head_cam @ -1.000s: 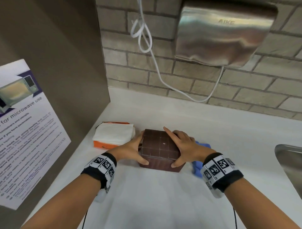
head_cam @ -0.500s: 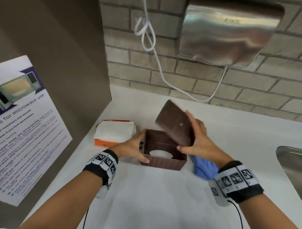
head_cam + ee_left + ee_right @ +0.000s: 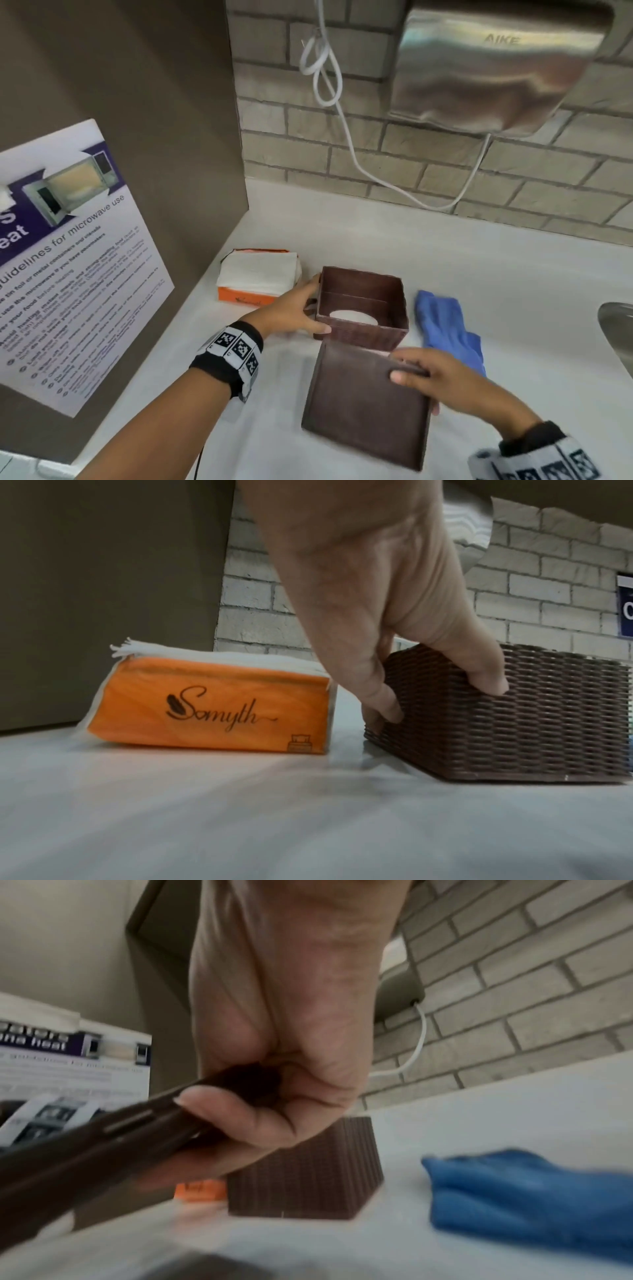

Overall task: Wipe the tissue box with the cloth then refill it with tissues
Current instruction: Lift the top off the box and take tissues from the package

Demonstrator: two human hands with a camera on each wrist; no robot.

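Tissue box [image 3: 363,308]: open, steadied by left hand [image 3: 294,313] gripping its side. Right hand [image 3: 442,380] pinches panel [image 3: 366,407]; best laid flat on worktop [image 3: 479,260], clear of cloth [image 3: 448,329].

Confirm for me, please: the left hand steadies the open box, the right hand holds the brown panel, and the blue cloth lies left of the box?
Not quite: the head view shows the cloth lying right of the box. The left hand does steady it, and the right hand holds the panel.

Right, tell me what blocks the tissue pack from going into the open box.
Nothing visible. The tissue pack lies just left of the tissue box, whose opening faces up. Only the left hand, gripping the box's left wall, sits between them.
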